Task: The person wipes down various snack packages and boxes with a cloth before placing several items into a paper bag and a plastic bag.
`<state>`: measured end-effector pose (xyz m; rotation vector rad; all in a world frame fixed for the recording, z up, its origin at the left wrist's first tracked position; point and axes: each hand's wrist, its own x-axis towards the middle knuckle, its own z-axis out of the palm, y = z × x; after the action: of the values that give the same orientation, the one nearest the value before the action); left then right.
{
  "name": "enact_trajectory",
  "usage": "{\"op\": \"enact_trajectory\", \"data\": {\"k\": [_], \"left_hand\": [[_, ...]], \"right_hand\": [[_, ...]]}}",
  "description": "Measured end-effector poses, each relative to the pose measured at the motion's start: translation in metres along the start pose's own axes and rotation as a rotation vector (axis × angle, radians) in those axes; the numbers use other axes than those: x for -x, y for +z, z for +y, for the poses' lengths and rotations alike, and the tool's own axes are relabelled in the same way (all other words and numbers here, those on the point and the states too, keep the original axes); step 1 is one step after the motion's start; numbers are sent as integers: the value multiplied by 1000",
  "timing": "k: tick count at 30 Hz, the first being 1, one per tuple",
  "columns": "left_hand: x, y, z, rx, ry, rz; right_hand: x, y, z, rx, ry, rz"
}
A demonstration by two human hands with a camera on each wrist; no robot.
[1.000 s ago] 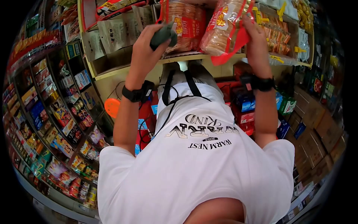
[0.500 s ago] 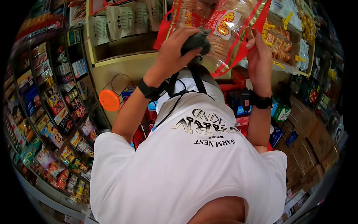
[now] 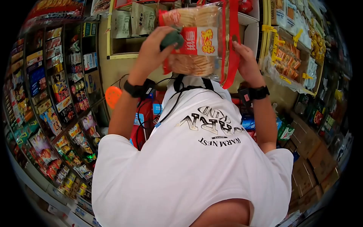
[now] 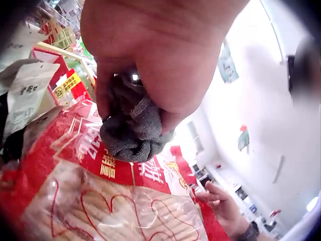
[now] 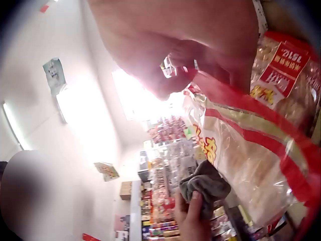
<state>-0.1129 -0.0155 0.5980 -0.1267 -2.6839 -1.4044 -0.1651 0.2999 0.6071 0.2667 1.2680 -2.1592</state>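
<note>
A large red and clear bag of round crackers (image 3: 196,60) is held up between both hands in the head view. My left hand (image 3: 151,51) grips a dark grey cloth (image 3: 172,39) that lies against the bag's left part; the left wrist view shows the bunched cloth (image 4: 133,125) touching the red printed band. At the other side, my right hand (image 3: 249,64) pinches the bag's red edge strip. In the right wrist view, the fingers of my right hand (image 5: 185,45) hold the top of the red strip (image 5: 215,88), partly out of sight.
Behind the bag is a shelf bin with pale pouches (image 3: 143,19). To the right, another bin holds small orange packs (image 3: 288,64) and yellow clips (image 3: 298,36). Snack racks (image 3: 56,94) stand at the left, an orange disc (image 3: 113,97) beside them, and cardboard boxes (image 3: 321,162) at lower right.
The bag has been lifted clear of the shelf bin and turned so its printed front faces up. My left hand with the cloth has moved onto the bag's left part.
</note>
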Motion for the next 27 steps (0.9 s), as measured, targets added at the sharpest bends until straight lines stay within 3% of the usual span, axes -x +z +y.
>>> {"op": "enact_trajectory", "data": {"k": [1,5,8,10,11,14,16,20,24,25,27], "left_hand": [[3,8,-3,-79,90,-39],[1,27,-5,-81,9,-222],[-27,40,-7,-112,129,-165],[-56,50,-3,-113,218,-143],[-72,65,-11,-155,344,-16],[-99,87,14,-192,408,-19],[-101,103,19,-265,580,43],[-60,143,-34,-483,643,-263],[-20,113,-14,-452,743,-539],[-15,107,-15,-453,748,-548],[-5,99,-23,-435,715,-741]], "right_hand": [[-2,-2,6,66,71,73],[-11,-37,23,173,94,153],[-11,-46,27,403,99,235],[-16,-62,35,870,9,202],[-17,-67,36,867,17,213],[-26,-70,52,835,-155,285],[-31,-75,58,807,-190,269],[-41,-85,74,917,-172,288],[-48,-100,93,951,-170,360],[-46,-100,89,895,-92,311],[-46,-97,93,830,-18,263]]}}
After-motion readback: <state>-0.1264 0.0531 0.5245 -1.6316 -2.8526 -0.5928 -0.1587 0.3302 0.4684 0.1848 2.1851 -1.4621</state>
